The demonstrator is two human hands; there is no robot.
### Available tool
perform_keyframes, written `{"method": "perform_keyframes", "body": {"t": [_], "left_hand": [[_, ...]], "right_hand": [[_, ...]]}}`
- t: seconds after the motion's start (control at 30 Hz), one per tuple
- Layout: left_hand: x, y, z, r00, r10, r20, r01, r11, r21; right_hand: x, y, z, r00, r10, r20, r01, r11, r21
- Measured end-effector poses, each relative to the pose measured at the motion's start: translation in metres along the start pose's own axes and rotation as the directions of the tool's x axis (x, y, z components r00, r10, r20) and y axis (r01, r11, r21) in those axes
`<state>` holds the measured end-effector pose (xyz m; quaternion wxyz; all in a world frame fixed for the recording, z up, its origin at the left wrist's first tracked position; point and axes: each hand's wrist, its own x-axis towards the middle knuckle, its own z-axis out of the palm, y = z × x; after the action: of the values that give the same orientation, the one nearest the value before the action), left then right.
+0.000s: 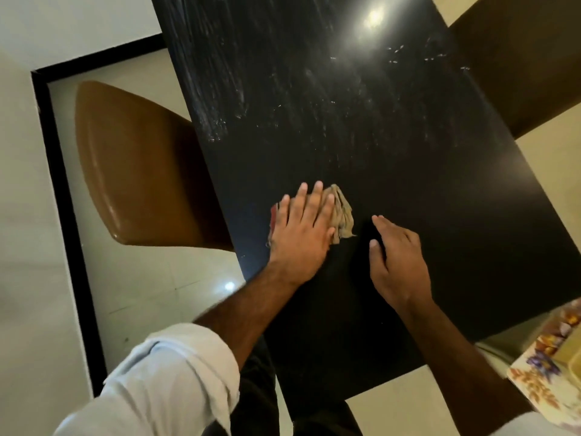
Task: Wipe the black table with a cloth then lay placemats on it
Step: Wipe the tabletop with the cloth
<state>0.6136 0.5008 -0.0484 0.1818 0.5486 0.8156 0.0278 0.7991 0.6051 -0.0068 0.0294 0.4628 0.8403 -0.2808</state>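
Note:
The black table fills the middle of the view, with pale streaks and smears across its far half. My left hand lies flat, fingers spread, pressing a crumpled beige cloth onto the table near its left edge. A reddish corner of the cloth shows at the hand's left side. My right hand rests palm down on the bare tabletop just right of the cloth, fingers loosely apart and holding nothing. A floral-patterned placemat lies off the table at the lower right.
A brown chair stands tucked against the table's left side. Another brown chair is at the upper right. Pale tiled floor with a black border strip surrounds the table.

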Motion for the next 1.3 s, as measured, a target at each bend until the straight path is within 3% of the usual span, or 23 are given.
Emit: {"method": "perform_keyframes", "body": {"t": [0.1, 0.17, 0.27, 0.4, 0.53, 0.7, 0.87, 0.97, 1.1, 1.23, 1.3], "left_hand": [[-0.009, -0.009, -0.022, 0.999, -0.019, 0.031, 0.027, 0.956, -0.291], [-0.008, -0.035, -0.042, 0.987, -0.152, -0.056, 0.116, 0.906, -0.406], [-0.004, -0.096, -0.054, 0.952, -0.292, -0.095, 0.262, 0.934, -0.244], [-0.003, -0.129, -0.031, 0.957, -0.286, -0.040, 0.278, 0.951, -0.134], [-0.003, -0.121, -0.020, 0.946, -0.305, -0.113, 0.297, 0.951, -0.079], [-0.001, -0.122, -0.017, 0.945, -0.304, -0.118, 0.302, 0.953, -0.034], [0.001, -0.115, -0.021, 0.936, -0.334, -0.112, 0.335, 0.942, -0.007], [0.009, -0.093, -0.022, 0.947, -0.302, -0.105, 0.308, 0.951, 0.037], [0.039, -0.062, -0.018, 0.971, -0.222, -0.082, 0.227, 0.973, 0.048], [0.057, -0.058, -0.015, 0.957, -0.264, -0.122, 0.269, 0.963, 0.027], [0.057, -0.058, -0.012, 0.951, -0.268, -0.152, 0.277, 0.960, 0.041]], "right_hand": [[-0.008, -0.034, 0.002, 0.995, -0.078, -0.061, 0.073, 0.995, -0.072], [-0.009, -0.063, 0.018, 0.987, -0.160, -0.012, 0.155, 0.969, -0.194], [0.010, -0.101, 0.052, 0.978, -0.198, 0.060, 0.207, 0.946, -0.251], [0.021, -0.101, 0.084, 0.982, -0.183, 0.053, 0.190, 0.938, -0.291], [-0.060, -0.062, 0.088, 0.983, -0.151, 0.105, 0.176, 0.938, -0.298], [-0.164, 0.023, 0.075, 0.991, 0.018, 0.135, 0.025, 0.950, -0.312], [-0.074, 0.054, 0.034, 0.990, 0.136, 0.041, -0.114, 0.931, -0.347], [0.028, 0.026, 0.023, 0.995, 0.022, -0.095, -0.054, 0.936, -0.349], [0.125, -0.034, 0.029, 0.986, -0.048, -0.159, -0.011, 0.937, -0.349], [0.086, -0.034, 0.037, 0.981, -0.192, 0.008, 0.182, 0.919, -0.349], [0.050, -0.011, 0.032, 0.979, -0.194, 0.064, 0.204, 0.919, -0.337]]}}
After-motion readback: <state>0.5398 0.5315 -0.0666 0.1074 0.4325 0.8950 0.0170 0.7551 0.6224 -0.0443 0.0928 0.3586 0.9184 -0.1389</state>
